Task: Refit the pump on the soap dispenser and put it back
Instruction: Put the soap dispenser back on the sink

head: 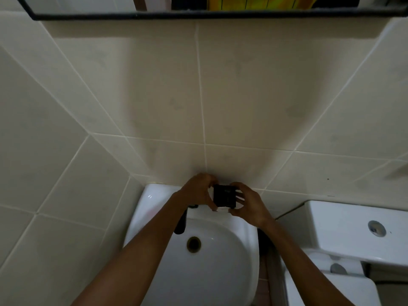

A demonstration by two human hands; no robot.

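A black, square-topped soap dispenser (pixel 224 196) stands at the back rim of the white sink (pixel 154 202), close to the tiled wall. My left hand (pixel 198 191) grips its left side, thumb and fingers curled around it. Opposite, my right hand (pixel 249 205) holds its right side and front lower corner. A pale part of the dispenser shows just below the black top, between my thumbs. The body under the top is mostly hidden by my hands.
A black tap (pixel 182 221) reaches over the basin beneath my left wrist, above the drain (pixel 193 244). A white toilet cistern (pixel 357 230) with a flush button stands to the right. A black-framed mirror (pixel 198 15) hangs above on the beige tiles.
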